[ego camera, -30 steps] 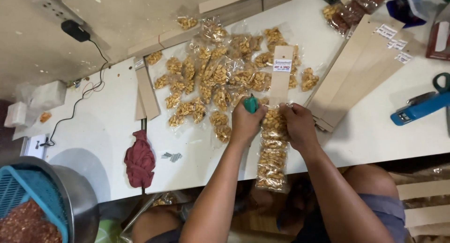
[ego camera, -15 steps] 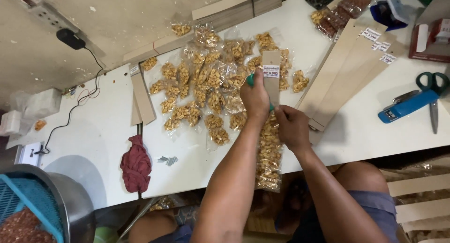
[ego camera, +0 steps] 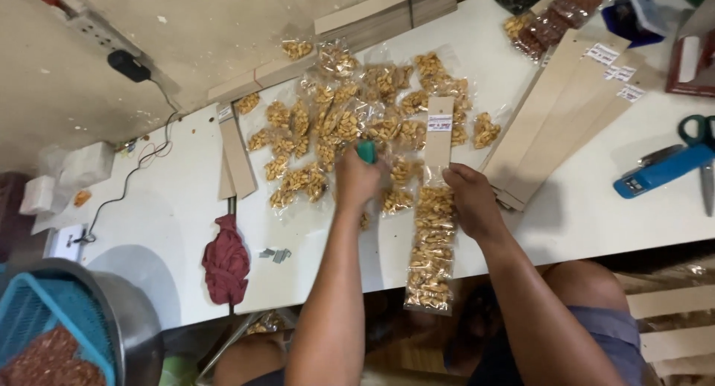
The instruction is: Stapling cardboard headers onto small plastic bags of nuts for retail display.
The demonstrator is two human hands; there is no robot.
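**Long strip of nut packets pinned at the table edge**

I see my left hand [ego camera: 357,179] closed in a fist around a small teal-handled tool [ego camera: 366,151], of which only the top end shows above the knuckles. It sits over the near edge of a heap of small clear packets of golden nuts [ego camera: 350,122] spread on the white table [ego camera: 596,222].

My right hand [ego camera: 471,201] lies flat, fingers together, pressing on the upper part of a long clear strip of nut packets [ego camera: 430,248]. I cannot tell whether it grips the strip or only rests on it. The strip runs from under a tan cardboard header with a white label [ego camera: 439,129] down past the table's near edge, its lower end hanging free.

Right of that hand lie several long tan cardboard strips [ego camera: 566,107], then a blue stapler [ego camera: 659,170] beside green-handled scissors [ego camera: 700,133]. To the left, a crumpled red cloth [ego camera: 226,263] lies on the table.
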